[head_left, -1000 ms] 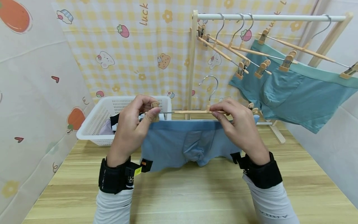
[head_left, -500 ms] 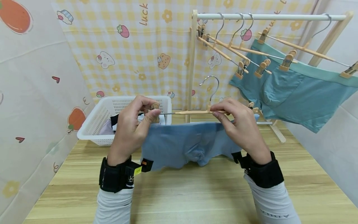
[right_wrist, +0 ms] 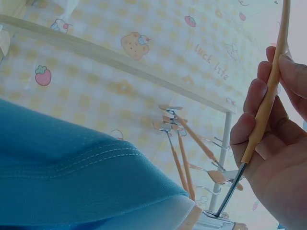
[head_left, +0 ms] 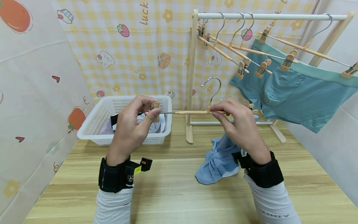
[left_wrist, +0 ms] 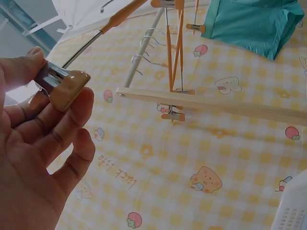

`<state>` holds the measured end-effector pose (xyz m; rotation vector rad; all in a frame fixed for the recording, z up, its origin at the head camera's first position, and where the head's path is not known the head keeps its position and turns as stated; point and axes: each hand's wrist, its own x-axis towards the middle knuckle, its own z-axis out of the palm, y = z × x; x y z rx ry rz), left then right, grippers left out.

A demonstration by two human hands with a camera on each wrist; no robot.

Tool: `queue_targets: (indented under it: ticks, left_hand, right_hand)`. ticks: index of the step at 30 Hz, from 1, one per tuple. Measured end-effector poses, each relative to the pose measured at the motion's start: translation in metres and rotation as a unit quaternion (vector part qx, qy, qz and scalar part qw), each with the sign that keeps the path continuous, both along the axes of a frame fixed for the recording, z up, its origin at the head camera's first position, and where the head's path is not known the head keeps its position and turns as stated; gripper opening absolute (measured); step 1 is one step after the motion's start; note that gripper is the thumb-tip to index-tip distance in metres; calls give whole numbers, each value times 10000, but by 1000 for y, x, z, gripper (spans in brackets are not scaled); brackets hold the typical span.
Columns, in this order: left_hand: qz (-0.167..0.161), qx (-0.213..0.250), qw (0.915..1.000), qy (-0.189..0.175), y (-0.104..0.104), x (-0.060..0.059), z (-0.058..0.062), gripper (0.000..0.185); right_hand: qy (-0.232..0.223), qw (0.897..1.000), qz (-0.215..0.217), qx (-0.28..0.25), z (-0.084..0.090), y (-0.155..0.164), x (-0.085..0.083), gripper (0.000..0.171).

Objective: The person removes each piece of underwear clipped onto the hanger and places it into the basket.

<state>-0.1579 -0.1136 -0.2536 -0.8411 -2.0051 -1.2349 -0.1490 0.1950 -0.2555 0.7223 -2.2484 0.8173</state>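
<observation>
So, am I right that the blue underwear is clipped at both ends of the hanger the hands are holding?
Not quite. The head view shows the blue underwear hanging from the right end only; the clip pinched by the left hand holds no cloth. Both hands, the right hand included, do hold the hanger.

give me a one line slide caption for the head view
Left hand pinches the hanger's clip, right hand holds the hanger bar, blue underwear hanging crumpled beneath the right hand.
</observation>
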Motion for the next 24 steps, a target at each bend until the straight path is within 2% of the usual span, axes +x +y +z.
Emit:
queue_targets:
  ticks: [5,9,12,16,24]
  left_hand:
    - [12,202,9993,-306,2,1,1,18]
    - [138,262,9991,-296,4,1,1,26]
    - [264,204,9994,-98,6,2,1,30]
    - [440,-90,9984,343,9,4,2,33]
    - [899,-861,9867,1042,24,11,4,30]
  right_hand:
    - [4,10000,20,3,0,0,0,16]
    - [-8,10000,43,15,0,-1,0,17]
    - [-26,10000,50,33,-1,-3,0,17]
    - [-57,9999,72,114,-3,-5,-1,16]
    - [-47,9986,275,459,-9,-12,-4,15]
